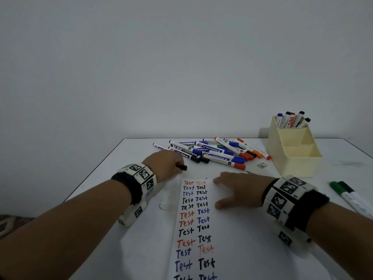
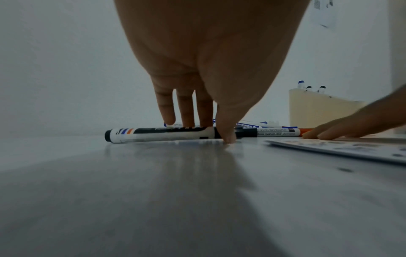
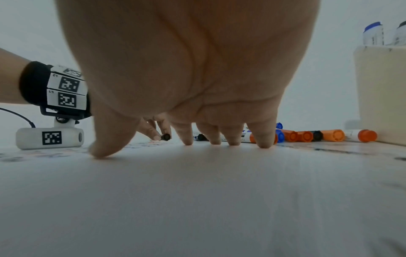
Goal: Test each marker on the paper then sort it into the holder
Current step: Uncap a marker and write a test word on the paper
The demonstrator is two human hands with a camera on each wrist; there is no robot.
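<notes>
A black-capped marker (image 2: 153, 134) lies on the table left of the paper's far end. My left hand (image 1: 175, 164) pinches it, thumb (image 2: 226, 133) in front and fingers behind; only its black cap (image 1: 182, 167) shows in the head view. My right hand (image 1: 228, 190) lies flat with spread fingers (image 3: 232, 140) on the far right part of the paper strip (image 1: 193, 229), which bears rows of "Test" in red, blue and black. The cream holder (image 1: 292, 158) stands at the back right, with several markers (image 1: 292, 120) upright in its rear compartment.
A pile of several capped markers (image 1: 218, 152), blue, black, orange and green, lies beyond the paper. A green marker and a black one (image 1: 347, 194) lie by the right table edge. The holder's two front compartments hold nothing. A wall rises just behind the table.
</notes>
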